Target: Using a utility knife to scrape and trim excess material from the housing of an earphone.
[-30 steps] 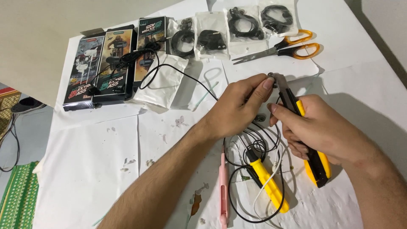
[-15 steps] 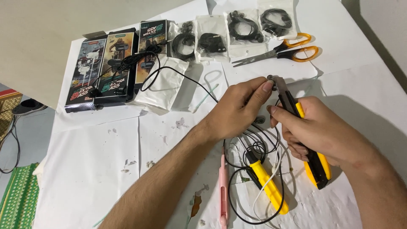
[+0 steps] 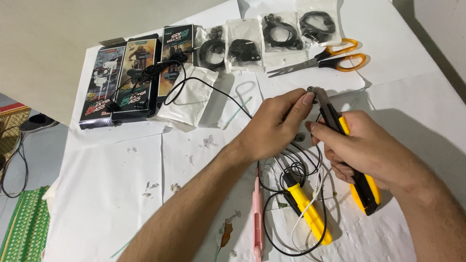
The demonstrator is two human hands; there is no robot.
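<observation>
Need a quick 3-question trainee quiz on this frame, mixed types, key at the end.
1. True or false: the right hand grips black-and-yellow-handled pliers whose metal tip meets the left hand's fingers.
2. Which lies nearest the clear plastic bags of black cables? A: orange-handled scissors; B: pink slim tool; C: yellow-handled screwdriver.
3. What do the three printed earphone boxes rest on?

Key: 1 true. 2 A. 3 The white paper sheets covering the table, at the far left beside a white pouch, with a black cable lying across them.
</observation>
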